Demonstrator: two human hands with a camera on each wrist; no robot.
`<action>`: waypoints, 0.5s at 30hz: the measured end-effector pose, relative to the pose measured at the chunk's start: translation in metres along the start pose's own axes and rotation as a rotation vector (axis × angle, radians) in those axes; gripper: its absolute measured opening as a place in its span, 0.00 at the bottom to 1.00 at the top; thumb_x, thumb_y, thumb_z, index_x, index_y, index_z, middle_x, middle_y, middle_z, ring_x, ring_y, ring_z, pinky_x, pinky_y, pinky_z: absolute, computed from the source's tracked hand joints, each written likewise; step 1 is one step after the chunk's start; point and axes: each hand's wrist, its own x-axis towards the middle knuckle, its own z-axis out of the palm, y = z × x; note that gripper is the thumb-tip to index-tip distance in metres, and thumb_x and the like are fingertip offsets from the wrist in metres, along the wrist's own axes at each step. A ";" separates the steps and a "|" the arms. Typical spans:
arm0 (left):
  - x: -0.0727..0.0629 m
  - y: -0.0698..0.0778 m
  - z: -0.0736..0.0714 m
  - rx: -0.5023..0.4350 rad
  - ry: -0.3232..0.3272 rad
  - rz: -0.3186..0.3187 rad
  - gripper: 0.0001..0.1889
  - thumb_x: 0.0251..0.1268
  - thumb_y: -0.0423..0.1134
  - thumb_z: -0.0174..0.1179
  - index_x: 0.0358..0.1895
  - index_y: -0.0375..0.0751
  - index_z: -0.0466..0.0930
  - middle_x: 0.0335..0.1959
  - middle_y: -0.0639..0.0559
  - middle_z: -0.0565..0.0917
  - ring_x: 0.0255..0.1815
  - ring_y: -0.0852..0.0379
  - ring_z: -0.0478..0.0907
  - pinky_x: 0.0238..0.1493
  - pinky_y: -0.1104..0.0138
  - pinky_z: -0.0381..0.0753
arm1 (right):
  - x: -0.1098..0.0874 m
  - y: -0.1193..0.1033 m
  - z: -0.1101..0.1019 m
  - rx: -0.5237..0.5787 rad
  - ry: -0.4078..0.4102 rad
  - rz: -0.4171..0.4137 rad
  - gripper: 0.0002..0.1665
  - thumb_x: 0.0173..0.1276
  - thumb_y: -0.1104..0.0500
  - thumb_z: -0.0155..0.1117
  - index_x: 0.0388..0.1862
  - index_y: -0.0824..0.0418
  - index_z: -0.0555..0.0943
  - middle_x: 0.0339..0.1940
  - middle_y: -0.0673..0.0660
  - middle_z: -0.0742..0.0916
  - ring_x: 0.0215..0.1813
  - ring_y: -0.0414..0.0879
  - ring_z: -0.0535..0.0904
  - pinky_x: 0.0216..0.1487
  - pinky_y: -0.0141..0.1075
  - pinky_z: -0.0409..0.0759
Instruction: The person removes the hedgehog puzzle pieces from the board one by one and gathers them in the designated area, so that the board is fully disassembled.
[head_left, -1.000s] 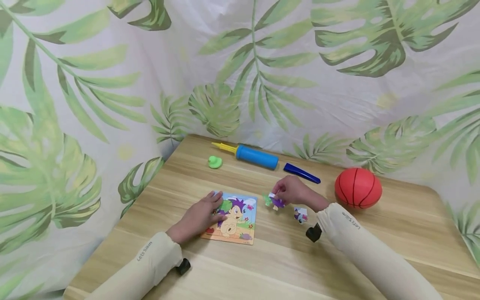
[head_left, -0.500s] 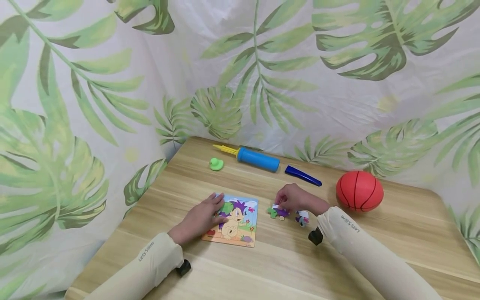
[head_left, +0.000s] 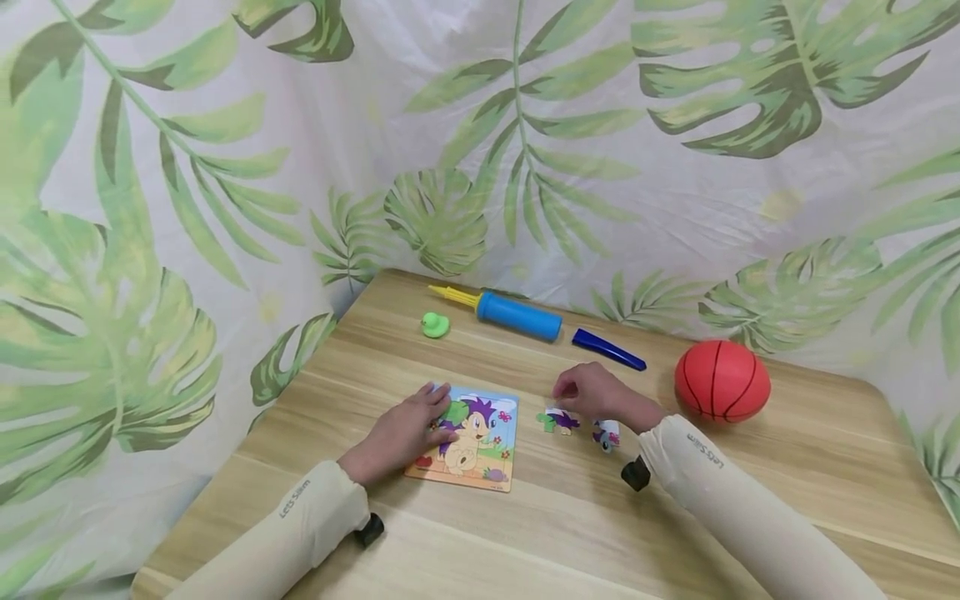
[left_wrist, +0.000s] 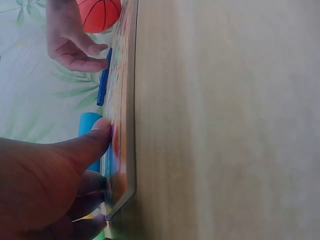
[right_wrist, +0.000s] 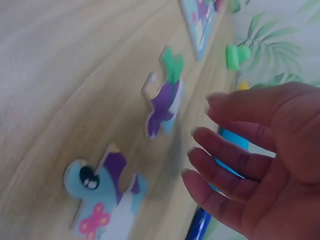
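Note:
My left hand [head_left: 399, 437] rests on the left side of a square picture puzzle [head_left: 483, 454] showing a purple-haired hedgehog. In the left wrist view its thumb and fingers lie along the puzzle's face near one corner. Just behind a purple and green puzzle piece [right_wrist: 165, 100] is my right hand [head_left: 596, 392], fingers loosely bent and holding nothing. That piece lies flat on the table, its far edge partly covered by the hand in the head view. A second loose puzzle piece [right_wrist: 97, 210], with an eye and a pink butterfly, lies closer to the right wrist.
Along the back of the wooden table [head_left: 450, 550] lie a green toy duck [head_left: 435, 325], a blue hand pump [head_left: 519, 316] with a yellow nozzle and a dark blue tapered object [head_left: 609, 349]. A red ball [head_left: 722, 381] sits to the right. Leaf-printed cloth hangs behind.
My right hand has lowered the purple and green puzzle piece onto the table and let go of it, fingers now apart from it. The left hand stays on the puzzle.

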 end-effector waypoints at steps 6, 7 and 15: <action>-0.001 -0.002 -0.002 0.020 0.010 0.004 0.36 0.66 0.56 0.65 0.69 0.36 0.72 0.77 0.44 0.67 0.79 0.41 0.61 0.75 0.47 0.67 | -0.003 -0.020 -0.004 0.015 0.047 -0.056 0.04 0.68 0.60 0.67 0.36 0.58 0.87 0.32 0.48 0.89 0.32 0.37 0.78 0.40 0.34 0.82; -0.001 -0.004 -0.003 0.011 0.015 0.007 0.35 0.66 0.56 0.64 0.69 0.37 0.72 0.77 0.44 0.67 0.79 0.41 0.62 0.75 0.47 0.67 | -0.002 -0.024 -0.005 0.014 0.054 -0.076 0.04 0.68 0.60 0.66 0.37 0.58 0.87 0.32 0.48 0.89 0.32 0.37 0.78 0.40 0.34 0.82; -0.001 -0.006 -0.024 -0.090 0.126 -0.001 0.32 0.70 0.52 0.61 0.70 0.35 0.71 0.75 0.40 0.70 0.78 0.38 0.63 0.77 0.44 0.63 | 0.009 -0.062 -0.018 -0.017 0.071 -0.158 0.05 0.70 0.58 0.65 0.38 0.56 0.87 0.34 0.49 0.90 0.36 0.38 0.81 0.44 0.36 0.85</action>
